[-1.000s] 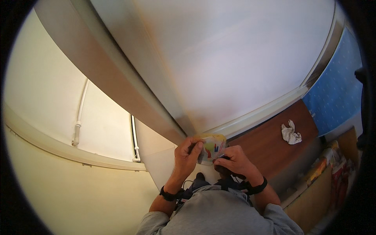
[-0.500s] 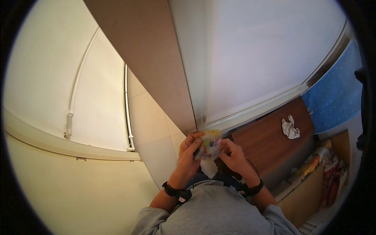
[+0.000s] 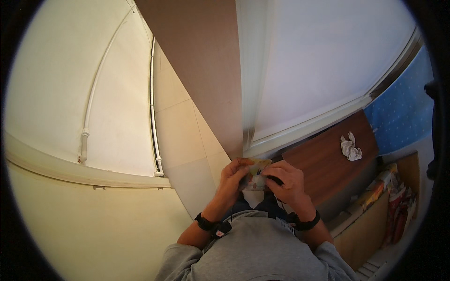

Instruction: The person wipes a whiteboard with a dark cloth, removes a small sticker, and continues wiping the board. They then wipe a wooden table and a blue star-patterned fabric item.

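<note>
A small see-through plastic packet (image 3: pixel 256 182) with a yellowish top and coloured print is between my hands, in front of my waist. My left hand (image 3: pixel 232 179) is closed on its left side, thumb along the packet. My right hand (image 3: pixel 289 181) is closed at the packet's upper right, fingertips pinching its edge. A dark patch shows under the right fingers; I cannot tell whether it is a thing or shadow. The fingers hide part of the packet. Both wrists wear black bands.
A brown wooden top (image 3: pixel 318 164) with a crumpled white tissue (image 3: pixel 350 146) is at the right. Beyond it hangs a blue dotted cloth (image 3: pixel 403 112). A box (image 3: pixel 365 220) holds red and yellow packages. A brown door (image 3: pixel 201 65) stands ahead, beside a tiled floor (image 3: pixel 180 136).
My right hand has moved slightly up and over the packet, covering more of it. The packet has tilted. The view has turned a little, shifting the door right.
</note>
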The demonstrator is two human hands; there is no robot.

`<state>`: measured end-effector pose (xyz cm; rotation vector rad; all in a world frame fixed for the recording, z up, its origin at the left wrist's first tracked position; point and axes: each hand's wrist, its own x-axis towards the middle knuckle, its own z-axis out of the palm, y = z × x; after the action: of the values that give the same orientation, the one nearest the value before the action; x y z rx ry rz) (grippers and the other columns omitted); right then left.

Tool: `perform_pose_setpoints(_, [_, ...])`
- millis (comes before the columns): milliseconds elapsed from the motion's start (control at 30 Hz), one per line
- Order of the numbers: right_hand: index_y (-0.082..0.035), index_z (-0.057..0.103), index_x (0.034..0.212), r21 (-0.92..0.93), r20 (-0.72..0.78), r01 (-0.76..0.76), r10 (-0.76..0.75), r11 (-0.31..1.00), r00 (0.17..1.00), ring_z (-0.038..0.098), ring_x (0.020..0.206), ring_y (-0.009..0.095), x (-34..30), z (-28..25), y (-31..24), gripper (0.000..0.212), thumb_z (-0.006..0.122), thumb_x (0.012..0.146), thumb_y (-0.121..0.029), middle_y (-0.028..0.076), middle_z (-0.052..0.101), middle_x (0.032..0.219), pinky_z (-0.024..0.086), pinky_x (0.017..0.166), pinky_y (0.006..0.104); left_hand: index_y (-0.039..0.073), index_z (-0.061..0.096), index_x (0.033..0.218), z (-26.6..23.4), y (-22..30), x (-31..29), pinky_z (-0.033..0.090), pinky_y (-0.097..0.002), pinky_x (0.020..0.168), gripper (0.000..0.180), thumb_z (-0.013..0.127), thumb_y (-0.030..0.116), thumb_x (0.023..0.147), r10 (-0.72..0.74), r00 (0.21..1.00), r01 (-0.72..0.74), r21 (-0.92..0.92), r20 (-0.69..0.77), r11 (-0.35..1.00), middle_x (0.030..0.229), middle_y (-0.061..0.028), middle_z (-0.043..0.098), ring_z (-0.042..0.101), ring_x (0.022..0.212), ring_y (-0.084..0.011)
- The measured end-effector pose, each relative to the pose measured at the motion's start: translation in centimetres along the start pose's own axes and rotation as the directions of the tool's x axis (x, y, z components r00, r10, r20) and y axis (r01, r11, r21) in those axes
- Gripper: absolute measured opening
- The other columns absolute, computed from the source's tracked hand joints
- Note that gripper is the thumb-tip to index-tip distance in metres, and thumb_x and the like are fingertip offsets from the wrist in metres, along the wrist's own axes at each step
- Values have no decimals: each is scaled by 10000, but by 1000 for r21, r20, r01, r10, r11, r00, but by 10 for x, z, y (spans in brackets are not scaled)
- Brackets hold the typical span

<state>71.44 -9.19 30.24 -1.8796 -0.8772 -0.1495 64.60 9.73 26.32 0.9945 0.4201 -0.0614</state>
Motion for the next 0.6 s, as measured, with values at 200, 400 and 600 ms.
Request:
perform_pose_setpoints(200, [-62,708,958,-76,2,-3,3,997,1000,720,807,278,-9,6,3,217,739,767,37,107,713,966,575,685,346,5,640,1133,-6,1,3,582,-349,824,183,591,79,973,-10,1000,9,-114,-6,993,944,-65,663,660,861,-167])
perform_pose_setpoints(400, [-20,676,944,69,-25,-159,161,985,987,720,885,257,-15,14,14,253,628,765,153,136,697,987,553,760,297,7,618,1229,-19,6,2,573,-378,900,298,653,140,965,-24,994,48,-241,103,969,1140,-109,654,654,1045,-221])
perform_pose_setpoints(600, [10,662,997,408,40,-444,470,798,882,691,888,138,-20,26,13,160,656,868,103,96,700,968,547,746,274,15,585,1331,-29,13,-17,570,-401,936,438,719,124,928,162,915,-123,-127,369,984,1338,-146,608,613,1173,-237])
